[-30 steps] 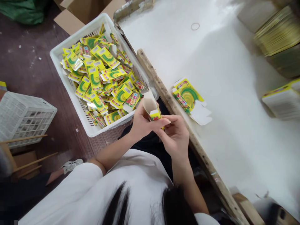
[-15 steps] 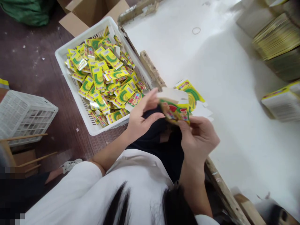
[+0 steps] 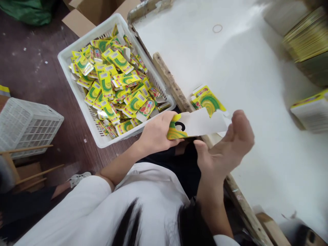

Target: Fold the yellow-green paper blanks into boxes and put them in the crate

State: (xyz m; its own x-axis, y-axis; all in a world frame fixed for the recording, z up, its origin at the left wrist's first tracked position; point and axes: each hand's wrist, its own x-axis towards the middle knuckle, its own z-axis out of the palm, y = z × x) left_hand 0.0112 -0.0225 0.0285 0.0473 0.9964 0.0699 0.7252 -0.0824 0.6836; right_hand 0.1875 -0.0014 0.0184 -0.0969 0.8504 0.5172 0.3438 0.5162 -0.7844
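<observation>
My left hand (image 3: 159, 134) is closed around the printed end of a small yellow and green cardboard box (image 3: 205, 123). The box's white, unprinted side and flaps stretch to the right, and a black curved mark shows near my fingers. At the flap end is my right hand (image 3: 221, 152), fingers up and thumb spread apart; whether its fingers touch the flaps I cannot tell. Beyond the held box, more yellow and green boxes (image 3: 208, 101) lie on the white table. To the left, a white plastic basket (image 3: 79, 118) is heaped with similar small boxes (image 3: 105, 83).
A wooden strip (image 3: 169, 80) edges the white table (image 3: 271, 150). Stacked flat yellow cartons (image 3: 307, 37) and a white-sided bundle (image 3: 311, 112) are on its right. An open cardboard box (image 3: 79, 22), an upturned white crate (image 3: 30, 126) and another person's shoe (image 3: 79, 178) are at left.
My right hand has let go of the box end it was pinching and opened. My left hand has closed on the box, which now shows its white side and flaps pointing right.
</observation>
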